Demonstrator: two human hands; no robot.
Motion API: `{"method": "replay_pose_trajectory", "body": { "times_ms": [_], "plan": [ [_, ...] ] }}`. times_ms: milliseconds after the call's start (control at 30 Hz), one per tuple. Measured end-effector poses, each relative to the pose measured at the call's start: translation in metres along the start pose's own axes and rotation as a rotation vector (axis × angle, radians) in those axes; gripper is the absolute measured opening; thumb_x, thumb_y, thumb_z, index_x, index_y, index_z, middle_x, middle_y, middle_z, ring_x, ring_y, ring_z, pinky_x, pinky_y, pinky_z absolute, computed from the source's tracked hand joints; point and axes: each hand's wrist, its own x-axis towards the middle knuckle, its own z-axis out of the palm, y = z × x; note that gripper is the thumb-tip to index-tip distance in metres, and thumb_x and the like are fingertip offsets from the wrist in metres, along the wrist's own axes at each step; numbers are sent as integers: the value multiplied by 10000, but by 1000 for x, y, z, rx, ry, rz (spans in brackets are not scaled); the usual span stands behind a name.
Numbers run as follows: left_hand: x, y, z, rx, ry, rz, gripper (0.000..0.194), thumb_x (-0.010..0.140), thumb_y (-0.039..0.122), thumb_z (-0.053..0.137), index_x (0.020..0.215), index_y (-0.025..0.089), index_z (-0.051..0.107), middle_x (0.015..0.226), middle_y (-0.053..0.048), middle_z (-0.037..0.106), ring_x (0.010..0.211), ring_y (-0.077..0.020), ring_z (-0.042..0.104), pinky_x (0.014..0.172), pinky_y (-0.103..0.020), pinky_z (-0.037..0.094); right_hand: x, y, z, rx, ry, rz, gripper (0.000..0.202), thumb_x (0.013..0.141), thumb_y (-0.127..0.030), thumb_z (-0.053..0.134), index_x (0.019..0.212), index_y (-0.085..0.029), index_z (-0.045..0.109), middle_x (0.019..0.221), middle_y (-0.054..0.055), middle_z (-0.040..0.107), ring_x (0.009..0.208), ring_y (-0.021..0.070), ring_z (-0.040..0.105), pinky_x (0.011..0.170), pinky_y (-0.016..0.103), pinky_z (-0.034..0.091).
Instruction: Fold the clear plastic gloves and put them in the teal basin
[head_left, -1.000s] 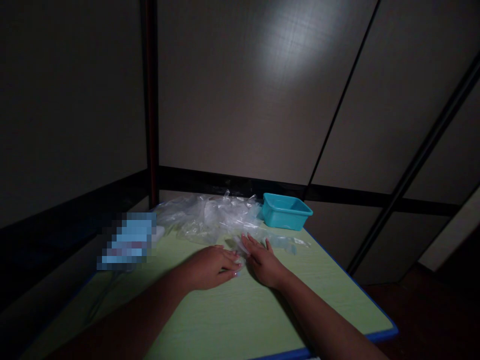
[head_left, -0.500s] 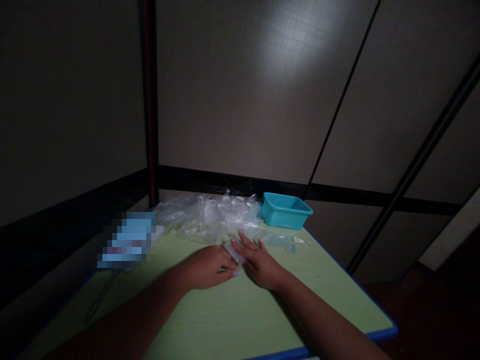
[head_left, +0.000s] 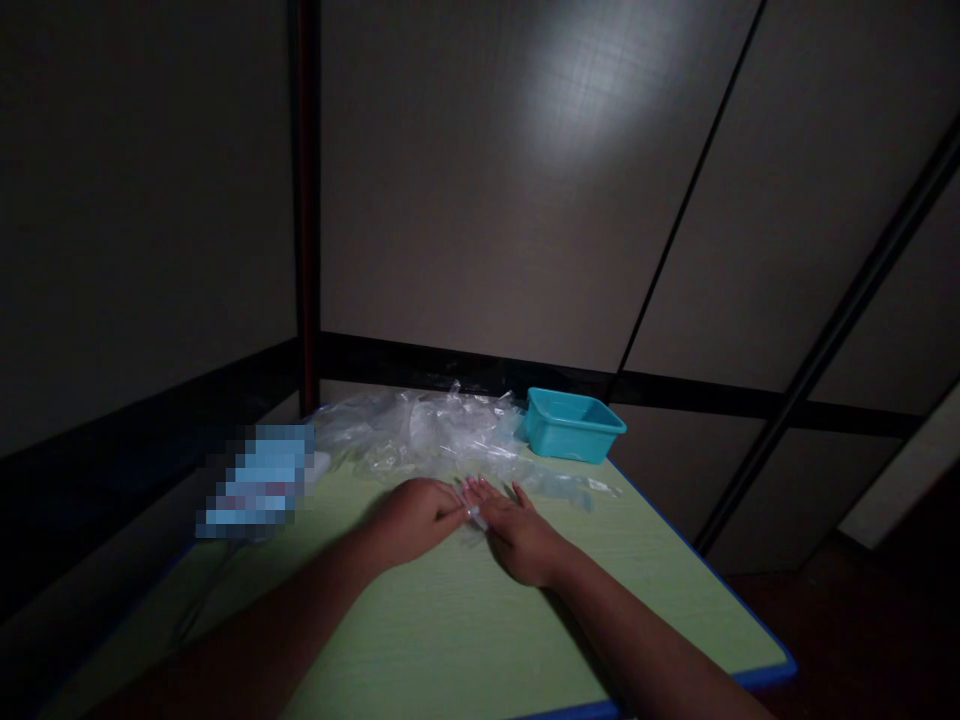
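Note:
A small piece of clear plastic point(head_left: 477, 518) lies between my two hands, low over the green table point(head_left: 450, 640). My left hand point(head_left: 421, 518) pinches its left side between thumb and fingers. Over its right side rests my right hand point(head_left: 521, 532), palm down, with the fingers stretched forward and partly spread. The fingertips of both hands nearly meet, and they cover much of the piece. Just beyond them a heap of crumpled clear plastic bags point(head_left: 450, 430) spreads across the back of the table.
A turquoise plastic basket point(head_left: 574, 440) stands at the back right, beside the bags. At the left edge is a blurred-out light blue item point(head_left: 262, 475) with a thin cord below it. Dark panels rise behind the table, which has a blue edge.
My left thumb has closed up toward its fingers. The fingers of my right hand have drawn a little closer together, and less of the small plastic piece shows between the hands.

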Motion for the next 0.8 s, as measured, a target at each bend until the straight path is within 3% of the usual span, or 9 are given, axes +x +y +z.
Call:
{"method": "replay_pose_trajectory", "body": {
  "times_ms": [100, 167, 267, 500, 633, 800],
  "plan": [
    [4, -7, 0, 110, 157, -181, 367, 862, 350, 412, 592, 169, 582, 584, -1, 589, 585, -141, 545, 568, -225, 366, 0, -2, -2, -16, -24, 7, 730, 764, -97, 329, 1412, -298, 59, 1478, 6, 86, 1350, 166, 65, 1043, 525, -10],
    [5, -12, 1, 124, 198, -224, 276, 850, 290, 419, 647, 168, 560, 583, 8, 562, 573, -138, 524, 539, -222, 349, 0, -2, -2, -21, -34, 12, 737, 757, -94, 333, 1410, -309, 66, 1478, 3, 75, 1350, 172, 59, 1039, 529, -22],
    [4, -15, 2, 145, 228, -228, 111, 795, 182, 464, 721, 178, 547, 674, 5, 573, 671, -147, 534, 612, -228, 373, 0, -3, -2, -22, -27, 10, 752, 740, -84, 343, 1405, -327, 89, 1477, -8, 70, 1350, 171, 48, 1037, 529, -32],
    [1, -14, 6, 191, 214, -192, 84, 761, 145, 508, 705, 195, 544, 776, -21, 559, 855, -198, 500, 768, -294, 373, 1, -6, -4, -14, -40, 5, 766, 715, -54, 339, 1385, -375, 152, 1475, -27, 48, 1350, 176, 32, 1017, 563, -48],
    [-1, -12, 7, 193, 198, -163, 42, 776, 237, 558, 754, 204, 543, 830, -18, 551, 888, -202, 473, 795, -305, 364, 1, -6, -4, -28, -28, -5, 752, 708, -53, 354, 1365, -392, 217, 1474, -35, 52, 1350, 180, 19, 1008, 581, -41],
    [-3, -8, 9, 224, 190, -121, 337, 661, 471, 681, 782, 205, 512, 873, -18, 518, 889, -214, 447, 769, -308, 369, 1, -10, -6, -44, -47, 3, 752, 715, -52, 369, 1366, -394, 210, 1475, -38, 42, 1351, 196, 16, 1007, 583, -43]
  ]
}}
